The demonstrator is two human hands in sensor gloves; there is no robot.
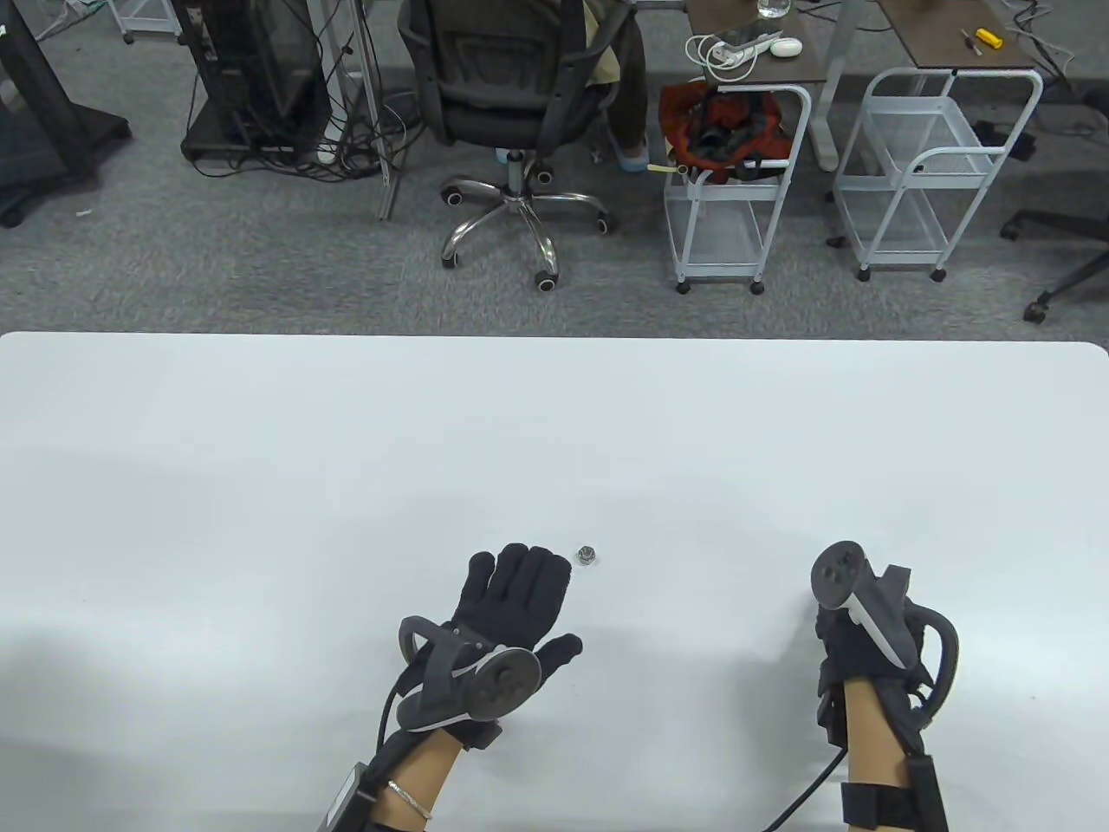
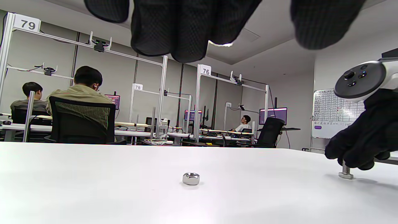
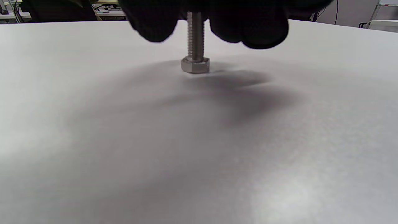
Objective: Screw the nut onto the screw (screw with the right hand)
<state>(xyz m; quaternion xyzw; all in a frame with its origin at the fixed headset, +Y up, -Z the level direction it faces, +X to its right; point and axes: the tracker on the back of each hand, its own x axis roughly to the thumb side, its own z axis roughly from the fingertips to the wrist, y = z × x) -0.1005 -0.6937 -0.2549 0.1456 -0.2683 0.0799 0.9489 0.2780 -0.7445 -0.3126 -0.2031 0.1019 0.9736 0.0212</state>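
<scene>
A small steel hex nut (image 1: pixel 587 555) lies flat on the white table (image 1: pixel 260 451), just right of my left hand's fingertips; it also shows in the left wrist view (image 2: pixel 191 178). My left hand (image 1: pixel 518 594) is spread flat and empty beside it. My right hand (image 1: pixel 836 620) pinches the threaded shank of a steel screw (image 3: pixel 195 46). The screw stands upright with its hex head on the table, also seen in the left wrist view (image 2: pixel 345 172). In the table view the screw is hidden under the right hand and its tracker.
The table's far edge (image 1: pixel 554 336) runs across the middle of the table view. Beyond it stand an office chair (image 1: pixel 511 104) and two white wire carts (image 1: pixel 736 182).
</scene>
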